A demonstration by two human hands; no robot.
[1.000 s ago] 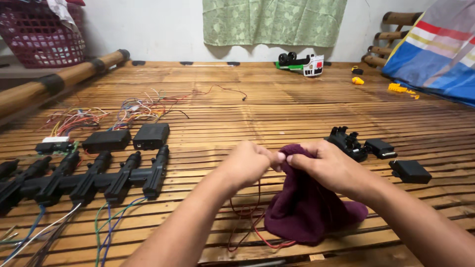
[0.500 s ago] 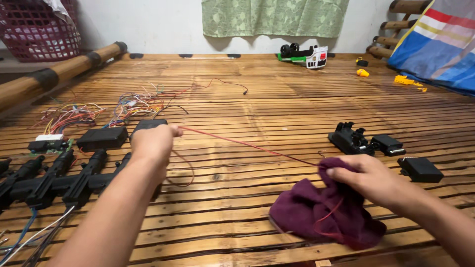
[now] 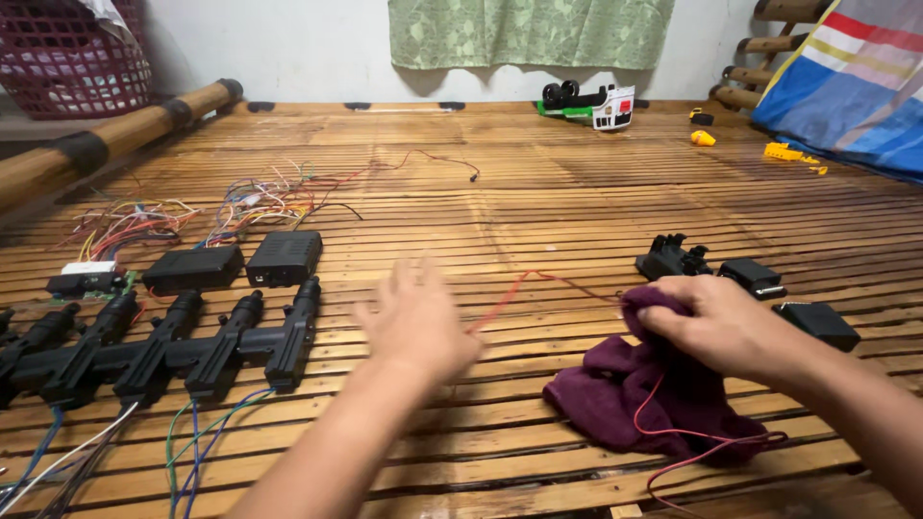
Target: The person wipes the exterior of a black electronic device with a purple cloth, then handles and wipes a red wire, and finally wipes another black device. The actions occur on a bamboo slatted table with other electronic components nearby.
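Toy car (image 3: 588, 100) (overturned) lies by green curtain (image 3: 529, 31).

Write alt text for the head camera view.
A right hand grips a maroon cloth with a red wire over slatted bamboo; the open left hand hovers beside a row of black actuators.

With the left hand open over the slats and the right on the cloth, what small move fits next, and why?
Probably the left hand pinches the red wire lying slack just beside it, since the right hand grips the maroon cloth around that wire.
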